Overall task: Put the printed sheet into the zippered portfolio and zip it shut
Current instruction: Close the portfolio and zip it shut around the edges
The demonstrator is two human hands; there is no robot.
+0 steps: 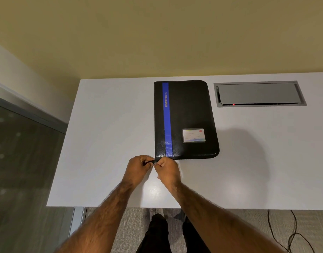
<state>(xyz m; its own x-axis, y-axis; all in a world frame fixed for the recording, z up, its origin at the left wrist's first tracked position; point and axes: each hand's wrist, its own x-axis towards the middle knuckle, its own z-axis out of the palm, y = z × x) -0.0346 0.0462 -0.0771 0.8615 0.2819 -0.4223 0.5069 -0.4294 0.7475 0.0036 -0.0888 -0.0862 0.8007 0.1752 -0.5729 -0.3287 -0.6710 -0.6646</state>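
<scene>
A black zippered portfolio (190, 117) with a blue stripe and a small card window lies closed and flat on the white table (109, 125). Both hands meet at its near left corner. My left hand (138, 168) pinches the black zipper tail end just left of that corner. My right hand (168, 169) pinches the small metal zipper pull (155, 163) between the two hands. No printed sheet shows anywhere in view.
A grey cable hatch (259, 94) with a red light is set into the table right of the portfolio. The table's near edge runs just below my wrists. Dark cables (292, 232) lie on the carpet at the right. A glass partition (25, 152) stands left.
</scene>
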